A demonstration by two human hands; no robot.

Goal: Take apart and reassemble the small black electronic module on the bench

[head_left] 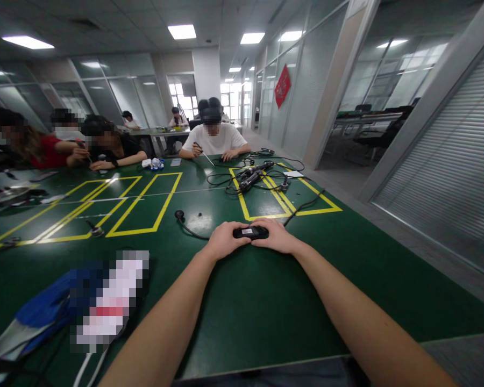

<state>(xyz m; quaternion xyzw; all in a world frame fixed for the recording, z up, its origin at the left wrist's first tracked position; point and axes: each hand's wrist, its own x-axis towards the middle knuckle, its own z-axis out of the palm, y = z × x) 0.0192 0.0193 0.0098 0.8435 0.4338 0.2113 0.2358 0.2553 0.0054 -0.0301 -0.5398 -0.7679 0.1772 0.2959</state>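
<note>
The left hand (pixel 225 239) and the right hand (pixel 278 235) were closed over the two ends of a black box (pixel 250 232), so that only its middle, marked with a white label, was left uncovered. The box was held low over the green table (pixel 266 301), straight ahead and near the front edge; whether it rested on the surface could not be told. A thin cord (pixel 191 231) was seen running from under the left hand to a round plug (pixel 179 215) that lay loose on the table, and a second cord (pixel 306 207) was led away from the right hand toward a square marked out in yellow tape (pixel 318 201). As far as could be judged, the work was somewhere in its middle: the box was gripped by both hands and one plug lay unconnected, yet nothing was seen opened, removed or set aside near the hands, so what was finished could not be made out. Farther off, a heap of cords and black tools (pixel 252 177) was laid inside the square, with a white card (pixel 293 173) just beside it. Across the table a person in a white shirt (pixel 214 141) was seated, and a blurred package (pixel 105 301) lay at the near left.
</note>
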